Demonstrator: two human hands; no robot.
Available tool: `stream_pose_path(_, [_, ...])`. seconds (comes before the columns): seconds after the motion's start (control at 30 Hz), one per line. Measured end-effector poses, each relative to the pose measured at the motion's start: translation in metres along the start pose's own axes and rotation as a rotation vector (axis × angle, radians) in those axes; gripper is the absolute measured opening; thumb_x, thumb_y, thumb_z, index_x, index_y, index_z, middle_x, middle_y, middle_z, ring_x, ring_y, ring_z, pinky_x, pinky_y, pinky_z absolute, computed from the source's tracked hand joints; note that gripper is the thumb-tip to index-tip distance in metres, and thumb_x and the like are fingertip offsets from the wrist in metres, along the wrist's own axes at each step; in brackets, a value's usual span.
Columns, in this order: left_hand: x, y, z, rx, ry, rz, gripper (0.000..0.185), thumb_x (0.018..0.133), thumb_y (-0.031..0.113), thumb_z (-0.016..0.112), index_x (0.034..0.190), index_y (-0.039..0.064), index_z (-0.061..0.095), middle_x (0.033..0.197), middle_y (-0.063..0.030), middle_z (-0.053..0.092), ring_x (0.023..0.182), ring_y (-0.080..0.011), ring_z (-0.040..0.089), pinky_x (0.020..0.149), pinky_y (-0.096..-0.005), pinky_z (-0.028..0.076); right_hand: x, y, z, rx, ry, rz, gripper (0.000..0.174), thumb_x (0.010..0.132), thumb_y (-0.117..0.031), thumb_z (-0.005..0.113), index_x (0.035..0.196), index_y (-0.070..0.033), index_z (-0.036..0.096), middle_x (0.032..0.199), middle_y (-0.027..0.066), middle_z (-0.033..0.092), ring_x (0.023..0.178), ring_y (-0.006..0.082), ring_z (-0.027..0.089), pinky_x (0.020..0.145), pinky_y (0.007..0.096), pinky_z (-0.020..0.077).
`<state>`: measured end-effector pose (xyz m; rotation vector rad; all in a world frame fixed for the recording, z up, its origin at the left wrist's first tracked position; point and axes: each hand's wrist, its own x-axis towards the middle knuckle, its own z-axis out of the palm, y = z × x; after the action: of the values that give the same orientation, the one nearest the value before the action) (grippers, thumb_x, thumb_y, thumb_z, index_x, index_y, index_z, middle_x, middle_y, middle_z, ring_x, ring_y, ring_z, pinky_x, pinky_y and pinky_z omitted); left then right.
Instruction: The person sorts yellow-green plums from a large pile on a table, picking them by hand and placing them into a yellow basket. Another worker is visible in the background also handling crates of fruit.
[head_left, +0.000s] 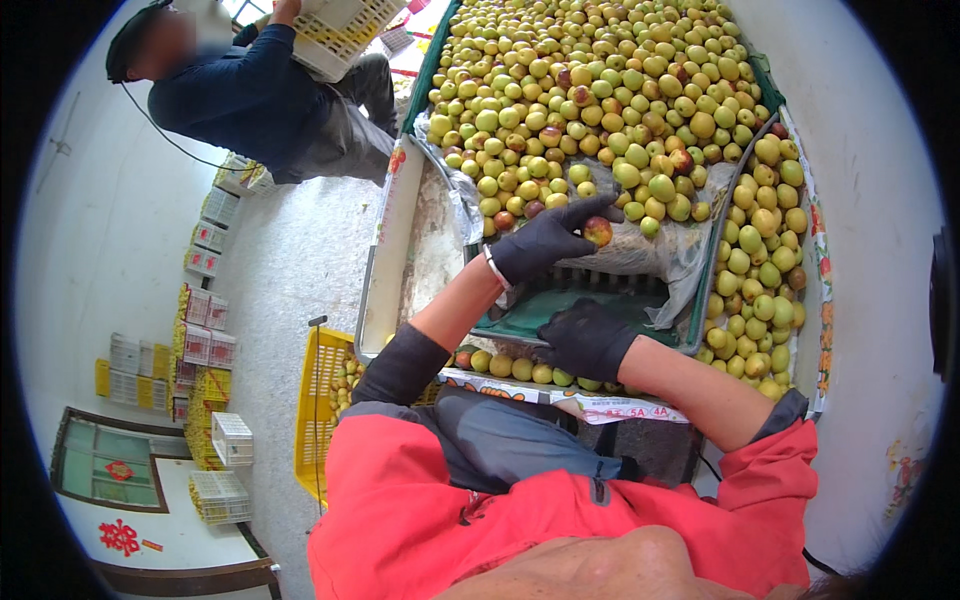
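My left hand (551, 234), in a black glove, reaches over the lower edge of a big heap of yellow-green fruits (585, 90) that look like fresh jujubes. Between its thumb and fingers sits one red-and-yellow fruit (598, 232). Also black-gloved, my right hand (589, 341) hangs over the front rim of the green-lined sorting frame (525, 315). Its fingers are curled and partly hidden, so I cannot tell whether anything is in them. Clear plastic film (645, 251) covers the frame's bed between the heap and the green lining.
Channels around the frame hold more fruits (757, 262) on the right and along the front. A yellow crate (319, 420) with fruits stands at the left. Another person (247, 97) carries a pale crate (337, 34). Stacked crates (206, 326) line the left wall.
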<state>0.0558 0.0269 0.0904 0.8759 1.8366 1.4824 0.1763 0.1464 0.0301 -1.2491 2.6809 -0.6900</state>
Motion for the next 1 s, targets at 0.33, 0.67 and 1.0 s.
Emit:
stream_pose_path(0.33, [0.027,-0.017,0.002,0.037,-0.059,0.087,0.081,0.079,-0.007,0.063,0.154,0.008,0.038,0.148,-0.0042,0.051,0.133,-0.0106,0.047,0.109,-0.0283,0.038,0.003,0.004,0.000,0.010,-0.017,0.023,0.027,0.086,-0.034,0.062,0.089,-0.008,0.072,0.085,0.0152,0.070,0.082,0.0322,0.069,0.078,0.0465,0.0503])
stream_pose_path(0.67, [-0.175,-0.022,-0.084,-0.011,0.305,-0.181,0.037,0.102,0.027,0.055,0.132,0.006,0.062,0.123,-0.0038,0.065,0.112,-0.0108,0.057,0.093,-0.0259,0.047,0.005,-0.005,-0.006,-0.016,0.101,-0.030,0.026,0.089,-0.031,0.064,0.087,-0.006,0.069,0.075,0.0169,0.067,0.071,0.0355,0.067,0.068,0.0480,0.0510])
stream_pose_path(1.0, [-0.460,-0.052,-0.128,0.621,1.063,-0.805,0.043,0.104,0.031,0.048,0.136,0.006,0.059,0.133,-0.0162,0.062,0.123,-0.0286,0.058,0.105,-0.0334,0.043,0.008,-0.019,-0.001,-0.099,0.020,0.017,0.021,0.086,-0.026,0.067,0.096,-0.008,0.072,0.081,0.0182,0.065,0.075,0.0387,0.063,0.071,0.0480,0.0497])
